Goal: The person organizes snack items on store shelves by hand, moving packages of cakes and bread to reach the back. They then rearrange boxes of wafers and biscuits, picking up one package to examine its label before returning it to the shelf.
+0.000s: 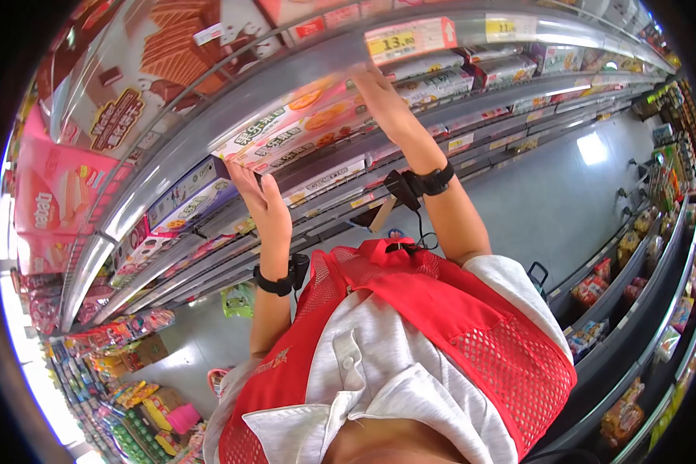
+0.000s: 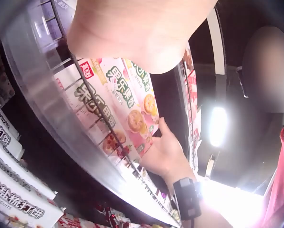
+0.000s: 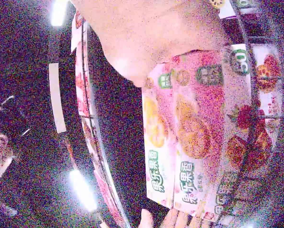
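Pink-and-white biscuit boxes (image 1: pixel 301 124) with fruit biscuit pictures stand side by side on a wire-fronted shelf. At their left end is my left hand (image 1: pixel 267 207), fingers extended against the box ends and thumb raised. My right hand (image 1: pixel 387 104) is at the opposite end, its fingertips hidden by the shelf edge in the head view. In the left wrist view, the right hand (image 2: pixel 163 149) lies against the box ends with its thumb up. The left hand's fingers (image 3: pixel 180 219) show at the boxes' lower end in the right wrist view.
Above runs a shelf edge with a price tag (image 1: pixel 410 40) and large wafer packs (image 1: pixel 170 62). A purple-and-white box (image 1: pixel 189 197) is left of the left hand. Lower shelves hold white biscuit boxes (image 2: pixel 13 194). Across the aisle floor (image 1: pixel 533 193) stands another shelf (image 1: pixel 634 340).
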### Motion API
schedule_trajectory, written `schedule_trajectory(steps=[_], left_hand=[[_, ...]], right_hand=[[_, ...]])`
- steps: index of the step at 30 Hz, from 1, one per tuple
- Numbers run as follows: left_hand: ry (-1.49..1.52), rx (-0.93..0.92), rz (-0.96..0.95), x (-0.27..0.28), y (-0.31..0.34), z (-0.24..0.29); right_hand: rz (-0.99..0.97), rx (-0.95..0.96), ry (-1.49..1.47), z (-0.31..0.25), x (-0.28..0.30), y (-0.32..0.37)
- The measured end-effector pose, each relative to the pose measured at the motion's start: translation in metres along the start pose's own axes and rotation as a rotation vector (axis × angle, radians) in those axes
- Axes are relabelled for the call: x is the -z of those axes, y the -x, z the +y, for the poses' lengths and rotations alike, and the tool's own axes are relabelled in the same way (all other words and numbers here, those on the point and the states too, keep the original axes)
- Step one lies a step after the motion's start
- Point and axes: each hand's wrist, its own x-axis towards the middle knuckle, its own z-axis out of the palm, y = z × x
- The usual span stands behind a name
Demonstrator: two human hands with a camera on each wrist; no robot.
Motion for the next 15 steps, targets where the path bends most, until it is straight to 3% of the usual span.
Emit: schedule_trajectory(steps=[2, 4, 8, 11, 12, 15], left_hand=[[-0.074, -0.021, 0.006, -0.003, 0.009, -0.003], [-0.137, -0.020, 0.009, -0.004, 0.018, -0.006], [-0.231, 0.032, 0.022, -0.003, 0.028, -0.001], [-0.296, 0.045, 0.032, -0.003, 0.035, -0.004], [-0.338, 0.034, 0.040, -0.004, 0.036, -0.006], [-0.342, 0.055, 0.085, -0.012, 0.037, -0.006]], right_hand=[[-0.005, -0.035, -0.003, -0.001, -0.001, 0.000], [0.050, 0.062, -0.012, 0.010, -0.006, -0.004], [-0.080, -0.124, -0.031, -0.009, -0.001, 0.001], [-0.016, 0.018, -0.106, 0.011, -0.009, -0.003], [-0.045, -0.025, -0.100, 0.004, -0.007, 0.000], [-0.091, 0.089, -0.213, 0.007, -0.010, -0.002]])
